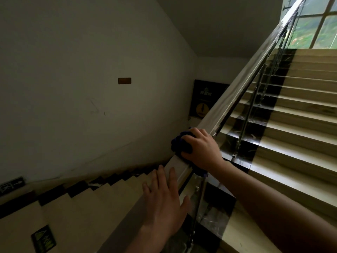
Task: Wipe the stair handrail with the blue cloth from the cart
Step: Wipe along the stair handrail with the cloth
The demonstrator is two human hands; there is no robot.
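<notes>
A pale stair handrail (242, 77) climbs from the lower middle to the top right, above glass panels and metal posts. At its bend, the bunched blue cloth (179, 145) lies on the rail under my right hand (201, 148), whose fingers curl over the cloth and hold it against the rail. Part of the cloth hangs below my wrist. Lower down, my left hand (164, 199) is spread with straight fingers, over or just beside the lower stretch of rail; contact cannot be told. The cart is out of sight.
Beige steps (300, 114) with a dark marble border rise on the right to a window (317, 28). A second flight (91, 201) drops away at the lower left beside a white wall (82, 70). A dark poster (204, 99) hangs at the landing corner.
</notes>
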